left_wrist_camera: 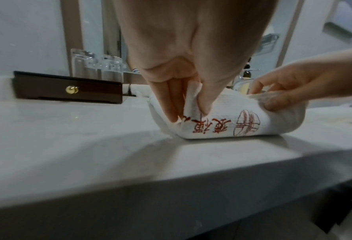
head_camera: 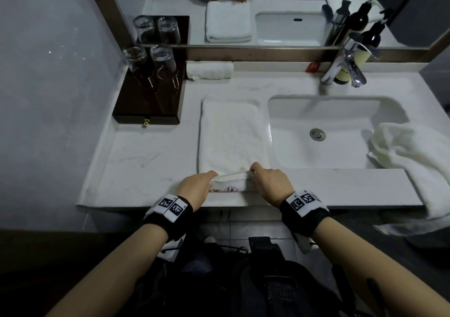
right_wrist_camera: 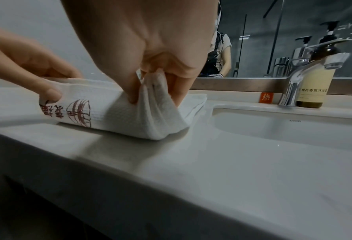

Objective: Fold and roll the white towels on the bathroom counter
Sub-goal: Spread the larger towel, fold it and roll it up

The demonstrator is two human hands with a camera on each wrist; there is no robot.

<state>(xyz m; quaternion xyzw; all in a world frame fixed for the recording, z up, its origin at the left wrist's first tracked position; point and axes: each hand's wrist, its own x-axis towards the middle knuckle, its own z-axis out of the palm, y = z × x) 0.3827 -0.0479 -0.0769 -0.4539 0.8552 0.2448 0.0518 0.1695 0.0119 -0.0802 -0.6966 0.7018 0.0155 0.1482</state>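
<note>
A folded white towel (head_camera: pixel 231 134) lies lengthwise on the counter (head_camera: pixel 136 161), left of the sink. Its near end, printed with red characters (left_wrist_camera: pixel 222 126), is turned up into the start of a roll (right_wrist_camera: pixel 117 112). My left hand (head_camera: pixel 197 185) pinches the roll's left end between thumb and fingers (left_wrist_camera: pixel 166 100). My right hand (head_camera: pixel 270 180) pinches the right end (right_wrist_camera: pixel 154 91). A finished rolled towel (head_camera: pixel 209 70) lies at the back by the mirror. Another loose white towel (head_camera: pixel 414 161) is draped over the counter's right edge.
A dark wooden drawer box (head_camera: pixel 148 97) with upturned glasses (head_camera: pixel 146 56) stands at the back left. The sink basin (head_camera: pixel 326 134), chrome faucet (head_camera: pixel 345 66) and pump bottles (right_wrist_camera: pixel 314 84) sit to the right. The mirror runs along the back wall.
</note>
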